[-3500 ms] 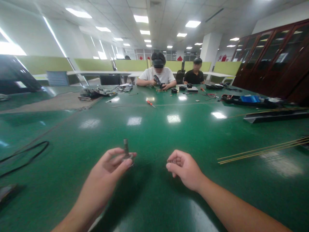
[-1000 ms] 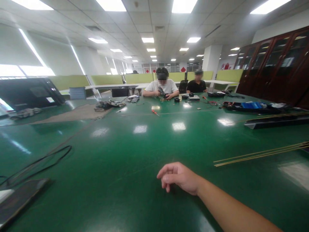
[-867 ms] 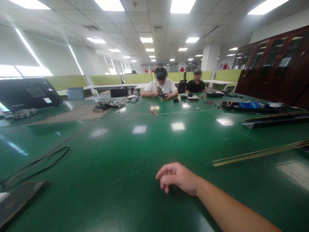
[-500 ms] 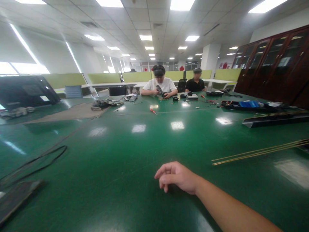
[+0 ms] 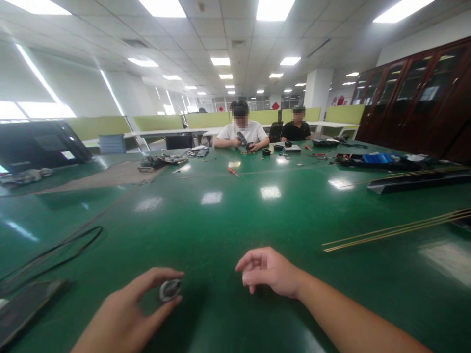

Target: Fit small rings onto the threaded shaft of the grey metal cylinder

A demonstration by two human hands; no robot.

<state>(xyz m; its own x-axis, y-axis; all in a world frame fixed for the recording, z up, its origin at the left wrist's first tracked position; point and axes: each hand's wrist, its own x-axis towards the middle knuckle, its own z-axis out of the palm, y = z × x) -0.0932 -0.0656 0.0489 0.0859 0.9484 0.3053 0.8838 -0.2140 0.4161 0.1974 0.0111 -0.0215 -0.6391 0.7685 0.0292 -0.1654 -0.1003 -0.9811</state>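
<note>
My left hand [image 5: 127, 306] is at the lower left, with a small round grey metallic-looking object [image 5: 170, 290] pinched between its thumb and forefinger. The object has a ring-shaped rim and a darker middle; its exact kind is too blurred to tell. To its right, my right hand [image 5: 270, 272] lies on or just over the green tabletop [image 5: 206, 230]. Its fingers are loosely bent and apart, with nothing in them. A gap of bare green surface separates the two hands.
Thin brass-coloured rods [image 5: 368, 238] lie to the right, a black channel [image 5: 415, 181] behind them. A black cable loop [image 5: 84, 240] and a dark flat panel [image 5: 29, 306] lie left. A red screwdriver [image 5: 232, 171] lies farther off. Two people [image 5: 241, 132] sit across the table.
My left hand has come into view from the lower left with the small round grey object in its fingers. The right hand stays in about the same place.
</note>
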